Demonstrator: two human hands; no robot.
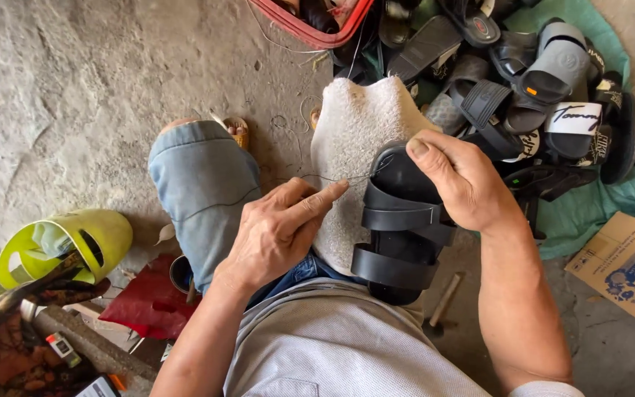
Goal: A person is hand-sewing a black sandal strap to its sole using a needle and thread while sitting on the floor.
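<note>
A: From the head camera, what is on the lap?

B: A black sandal (400,224) with two broad straps lies on a white towel (350,140) draped over the person's right knee. The sole faces up toward the camera, toe end away from the body.

A: And the right hand?

B: The right hand (464,180) clamps the sandal at its far, upper edge, thumb pressed on the rim and the other fingers wrapped behind it.

A: The left?

B: The left hand (281,228) is pinched shut on a thin thread (332,179) that runs level from its fingertips across the towel to the sandal's edge. There may be a needle at the fingertips, but it is too fine to tell.

A: What surrounds them?

B: The left knee in rolled denim (203,184) sits beside the towel. Beyond the knees a heap of dark sandals (531,81) rests on a green cloth (589,206), just beside a red basket (310,26). At the left a yellow-green plastic scoop (67,242) lies on the concrete floor (75,95), near a red pouch (148,298). A cardboard box flap (626,268) lies at the right, and a wooden-handled hammer (442,303) lies on the floor under the right forearm.
</note>
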